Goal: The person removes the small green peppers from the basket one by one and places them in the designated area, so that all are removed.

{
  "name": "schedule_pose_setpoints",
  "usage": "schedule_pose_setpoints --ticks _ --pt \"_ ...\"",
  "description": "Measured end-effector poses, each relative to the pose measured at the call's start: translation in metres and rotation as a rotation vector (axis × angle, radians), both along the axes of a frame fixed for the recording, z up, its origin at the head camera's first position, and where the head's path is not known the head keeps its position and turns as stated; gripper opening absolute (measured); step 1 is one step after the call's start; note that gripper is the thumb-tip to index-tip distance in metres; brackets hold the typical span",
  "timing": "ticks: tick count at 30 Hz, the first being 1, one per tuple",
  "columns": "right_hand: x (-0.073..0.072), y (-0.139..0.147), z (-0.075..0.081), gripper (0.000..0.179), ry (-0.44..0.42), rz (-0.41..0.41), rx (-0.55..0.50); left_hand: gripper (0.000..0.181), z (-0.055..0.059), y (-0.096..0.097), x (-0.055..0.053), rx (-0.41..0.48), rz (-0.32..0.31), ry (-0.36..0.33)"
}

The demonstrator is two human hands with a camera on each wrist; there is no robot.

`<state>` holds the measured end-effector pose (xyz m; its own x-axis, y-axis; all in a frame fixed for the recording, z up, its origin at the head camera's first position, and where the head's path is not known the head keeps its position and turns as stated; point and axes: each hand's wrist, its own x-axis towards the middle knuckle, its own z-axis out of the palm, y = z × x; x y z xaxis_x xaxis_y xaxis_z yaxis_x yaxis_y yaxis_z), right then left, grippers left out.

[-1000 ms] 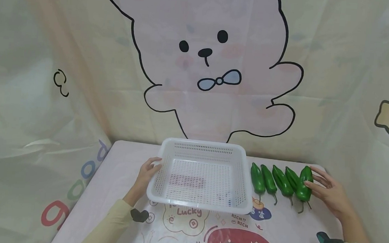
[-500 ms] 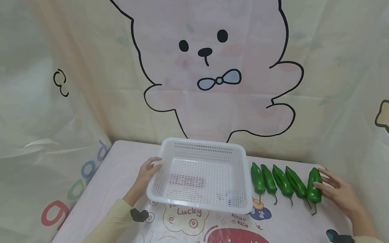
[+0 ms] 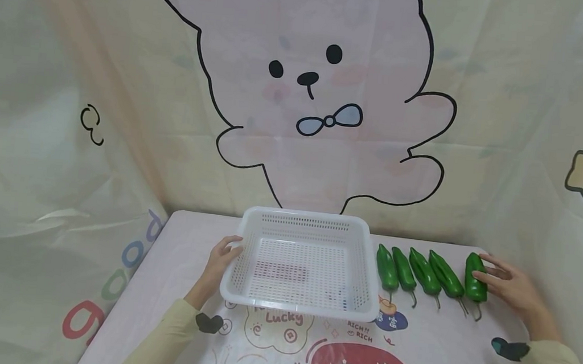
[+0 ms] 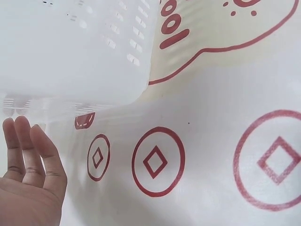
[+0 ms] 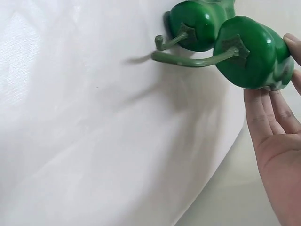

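At the right end of a row of green chili peppers (image 3: 424, 273), my right hand (image 3: 509, 284) holds one green chili pepper (image 3: 476, 279) between thumb and fingers. In the right wrist view this held pepper (image 5: 251, 52) has its long stem pointing left, and the fingers lie under and beside it. Another pepper (image 5: 197, 26) lies just beyond. My left hand (image 3: 218, 262) holds the left rim of a white perforated plastic basket (image 3: 297, 307), which contains nothing. In the left wrist view, several fingertips of the left hand (image 4: 35, 165) are up against the basket's side (image 4: 84, 61).
A white table cover (image 3: 442, 354) with printed cartoons and lettering lies under everything. The remaining peppers lie side by side right of the basket, stems toward me. Cartoon-printed curtains (image 3: 303, 160) enclose the table at the back and sides. The table's right edge is near my right hand.
My right hand has moved right with the held pepper, out from over the neighbouring pepper, leaving a small gap between them. The left hand and the basket have stayed put.
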<state>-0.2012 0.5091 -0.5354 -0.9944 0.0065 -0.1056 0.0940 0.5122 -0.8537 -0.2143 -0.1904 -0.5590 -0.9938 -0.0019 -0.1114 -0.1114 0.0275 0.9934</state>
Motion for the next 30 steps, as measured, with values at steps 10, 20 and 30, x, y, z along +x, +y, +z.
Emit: schedule_pose_setpoints --ticks 10,20,30 --pt "0.001 0.003 -0.009 0.070 0.030 -0.070 0.108 0.041 0.015 0.000 0.004 0.050 -0.063 -0.020" --pt "-0.015 0.002 -0.026 0.071 0.015 -0.065 0.141 0.039 0.037 0.003 0.013 0.045 -0.063 -0.023" --pt "-0.022 0.000 -0.031 0.071 0.033 -0.052 0.208 0.038 0.037 0.003 0.013 0.062 -0.061 -0.024"
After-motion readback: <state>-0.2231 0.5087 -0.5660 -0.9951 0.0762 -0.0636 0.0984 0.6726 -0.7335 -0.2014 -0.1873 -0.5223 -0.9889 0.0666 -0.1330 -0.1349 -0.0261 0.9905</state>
